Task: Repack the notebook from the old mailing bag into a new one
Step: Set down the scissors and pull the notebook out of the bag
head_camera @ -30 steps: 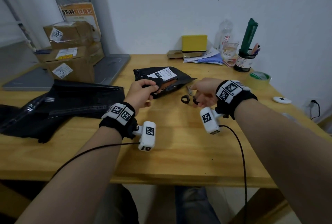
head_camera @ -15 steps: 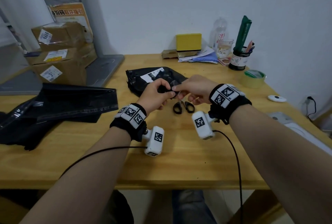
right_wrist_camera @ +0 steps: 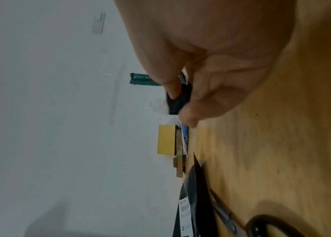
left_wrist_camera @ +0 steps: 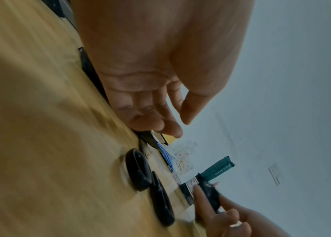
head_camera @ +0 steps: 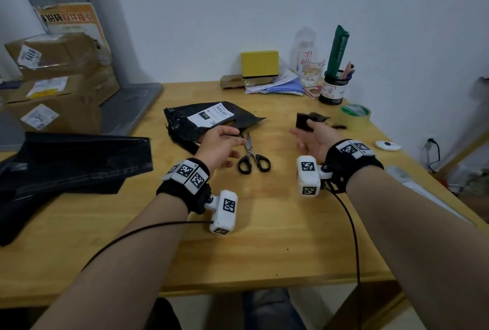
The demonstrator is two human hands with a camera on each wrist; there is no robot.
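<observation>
We see the old bag (head_camera: pixel 211 120), black with a white label, lying on the worktop (head_camera: pixel 264 237). The left hand (head_camera: pixel 221 144) hovers at its near edge, fingers loose and holding nothing. The right hand (head_camera: pixel 313 136) pinches a black strip (head_camera: pixel 304 121) between thumb and fingers above the worktop. Scissors (head_camera: pixel 252 156) lie between the hands, blades toward the bag. The new bags (head_camera: pixel 71 160) lie flat at the far left. We cannot see the notebook itself. A tape roll (head_camera: pixel 356 116) sits beyond the right hand.
</observation>
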